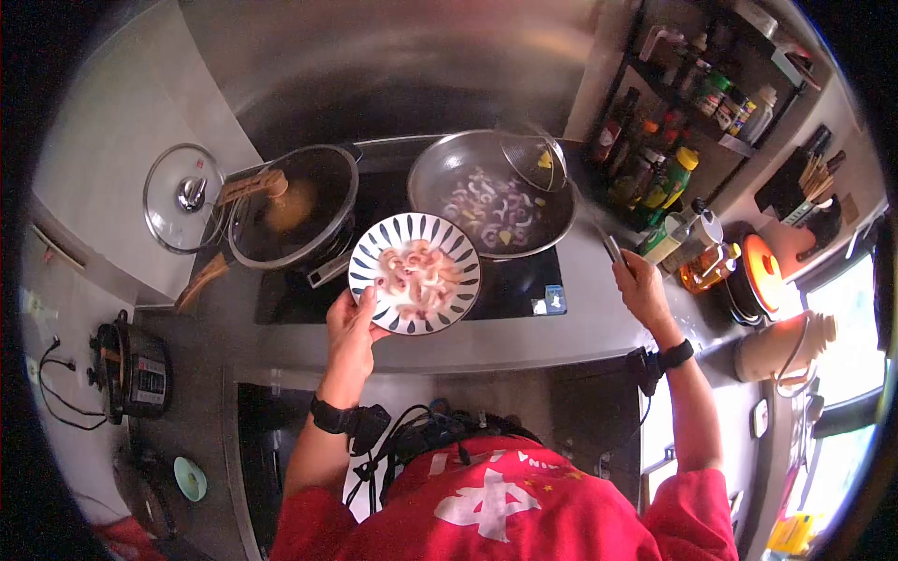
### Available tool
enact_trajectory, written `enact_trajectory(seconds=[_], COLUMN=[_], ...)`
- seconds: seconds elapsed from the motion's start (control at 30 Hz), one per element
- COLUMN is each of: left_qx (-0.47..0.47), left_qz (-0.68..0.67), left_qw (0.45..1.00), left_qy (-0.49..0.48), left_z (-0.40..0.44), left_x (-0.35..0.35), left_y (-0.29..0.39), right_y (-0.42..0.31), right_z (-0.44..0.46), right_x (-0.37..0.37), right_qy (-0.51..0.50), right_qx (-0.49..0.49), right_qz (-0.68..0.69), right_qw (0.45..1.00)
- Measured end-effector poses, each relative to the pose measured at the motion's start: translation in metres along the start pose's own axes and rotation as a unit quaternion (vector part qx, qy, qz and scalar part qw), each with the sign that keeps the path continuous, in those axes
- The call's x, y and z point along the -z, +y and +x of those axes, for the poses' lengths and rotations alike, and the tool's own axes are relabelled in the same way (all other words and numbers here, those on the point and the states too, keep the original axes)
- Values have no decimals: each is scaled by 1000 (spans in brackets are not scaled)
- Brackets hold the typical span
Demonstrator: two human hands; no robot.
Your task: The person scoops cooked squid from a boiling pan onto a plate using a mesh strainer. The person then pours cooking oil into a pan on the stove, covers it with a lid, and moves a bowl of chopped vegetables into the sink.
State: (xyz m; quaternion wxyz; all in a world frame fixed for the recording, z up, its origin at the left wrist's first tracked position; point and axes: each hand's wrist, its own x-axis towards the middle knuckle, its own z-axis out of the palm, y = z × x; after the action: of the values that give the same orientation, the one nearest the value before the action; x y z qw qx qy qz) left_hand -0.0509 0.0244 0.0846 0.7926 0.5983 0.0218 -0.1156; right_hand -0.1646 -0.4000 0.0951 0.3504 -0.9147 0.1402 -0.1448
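Observation:
My left hand (354,327) grips the near-left rim of a white plate (372,241) with dark petal-shaped marks. On it lie curled pinkish-white pieces of seafood (418,279), perhaps squid. The plate is held just in front of a wide steel pan (432,161) on the cooktop. Similar pale curled pieces (486,208) lie in liquid in the pan, among a few yellow bits. In my right hand (644,290) is the handle of a mesh skimmer (524,154). Its round head is at the pan's far right side and holds a yellow bit.
Left of the pan, a dark wok (327,206) bears a wooden utensil (248,187). A glass lid (159,201) stands against the left wall. Bottles (683,173) and a red-orange lidded pot (762,271) line the right side. A multicooker (145,369) sits far left.

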Motion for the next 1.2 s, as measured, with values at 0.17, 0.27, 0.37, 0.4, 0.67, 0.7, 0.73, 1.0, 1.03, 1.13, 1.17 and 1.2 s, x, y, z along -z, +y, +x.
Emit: enact_trajectory(seconds=[0.17, 0.27, 0.37, 0.4, 0.67, 0.7, 0.73, 1.0, 1.03, 1.13, 1.17, 1.2], left_qx=[4, 6, 0, -5, -9, -5, -5, -1, -1, 3, 2, 2], left_qz=[-6, -11, -13, -17, -6, 5, 5, -33, -32, -35, -33, -32], left_qw=[1000, 1000, 1000, 1000, 1000, 1000, 1000, 999, 999, 999, 999, 999], left_qy=[11, 16, 14, 12, -9, -16, -17, -16, -18, -20, -23, -27], left_z=[0, -2, -5, -5, -3, -2, -1, 0, 0, 0, 1, 2], left_x=[-2, -3, -5, -6, 2, 4, 5, 5, 3, 5, 6, 6], left_y=[1, 2, 5, 5, 1, 0, -1, -2, -1, -1, -1, -2], right_y=[4, -2, -2, -1, -13, -15, -18, -30, -31, -33, -35, -39], right_z=[9, 6, 4, 3, -11, -15, -19, -50, -52, -61, -63, -64], right_x=[1, 0, -5, -5, -3, -2, -1, 3, 3, -2, -2, -3], right_qy=[-9, -66, -49, -49, -77, -87, -97, -138, -148, -146, -143, -138], right_qx=[-47, -188, -181, -184, -195, -204, -213, -209, -217, -199, -200, -198], right_qz=[45, 181, 198, 216, 327, 369, 410, 530, 555, 542, 542, 526], right_qw=[998, 963, 962, 958, 922, 902, 881, 810, 789, 803, 803, 815])
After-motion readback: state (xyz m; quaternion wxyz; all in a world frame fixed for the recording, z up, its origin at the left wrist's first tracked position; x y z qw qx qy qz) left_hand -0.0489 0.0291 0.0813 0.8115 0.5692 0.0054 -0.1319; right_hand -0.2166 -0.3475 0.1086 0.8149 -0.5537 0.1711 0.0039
